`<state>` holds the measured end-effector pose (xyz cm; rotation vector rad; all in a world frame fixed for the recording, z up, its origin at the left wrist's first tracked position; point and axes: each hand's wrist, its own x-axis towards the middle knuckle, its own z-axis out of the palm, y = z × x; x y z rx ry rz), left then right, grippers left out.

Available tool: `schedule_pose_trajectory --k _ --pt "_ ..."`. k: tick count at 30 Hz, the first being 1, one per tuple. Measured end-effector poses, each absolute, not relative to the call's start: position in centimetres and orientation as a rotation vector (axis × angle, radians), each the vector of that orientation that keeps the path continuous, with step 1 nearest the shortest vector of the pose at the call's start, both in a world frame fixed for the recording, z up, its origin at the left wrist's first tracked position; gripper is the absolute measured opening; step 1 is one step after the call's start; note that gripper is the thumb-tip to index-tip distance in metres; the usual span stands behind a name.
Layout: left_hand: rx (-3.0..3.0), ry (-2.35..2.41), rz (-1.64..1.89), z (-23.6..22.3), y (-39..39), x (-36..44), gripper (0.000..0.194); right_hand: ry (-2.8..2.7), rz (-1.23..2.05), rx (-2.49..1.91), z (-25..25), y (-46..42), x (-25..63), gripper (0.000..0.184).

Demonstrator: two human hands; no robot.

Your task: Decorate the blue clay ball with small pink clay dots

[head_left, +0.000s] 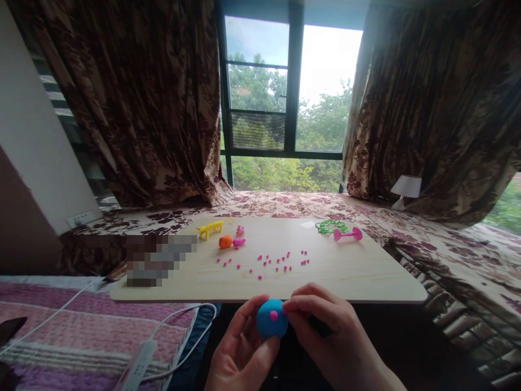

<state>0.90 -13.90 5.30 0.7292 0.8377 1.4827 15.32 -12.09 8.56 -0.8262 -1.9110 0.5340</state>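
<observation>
Below the table's near edge, my left hand [244,347] holds a blue clay ball [268,327] between thumb and fingers. One small round pink piece [274,315] sits on the side of the ball facing me. My right hand [329,326] is closed in a pinch at the ball's upper right edge. A bit of pink shows at those fingertips, mostly hidden by them. On the table ahead lie several loose small pink pieces [269,262], scattered across the middle.
The pale wooden table [345,282] carries a yellow animal figure [210,228], an orange lump [225,241], a pink lump [239,242], a green string coil [330,227] and a pink dumbbell shape [348,234]. A power strip [140,364] with a white cable lies at lower left.
</observation>
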Motion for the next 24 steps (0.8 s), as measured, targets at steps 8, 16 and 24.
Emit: schedule_pose_trajectory --k 8,16,24 --pt "0.739 0.812 1.450 5.1 -14.0 0.7 0.048 -1.910 0.480 -0.822 8.2 -12.1 15.1 0.015" --pt "0.620 0.741 1.402 4.6 -13.6 0.5 0.047 -1.964 0.453 -0.750 8.8 -12.6 15.6 0.031" --pt "0.546 0.684 1.365 4.3 -13.3 0.8 0.040 -2.066 0.153 -0.768 7.3 -12.0 15.2 0.034"
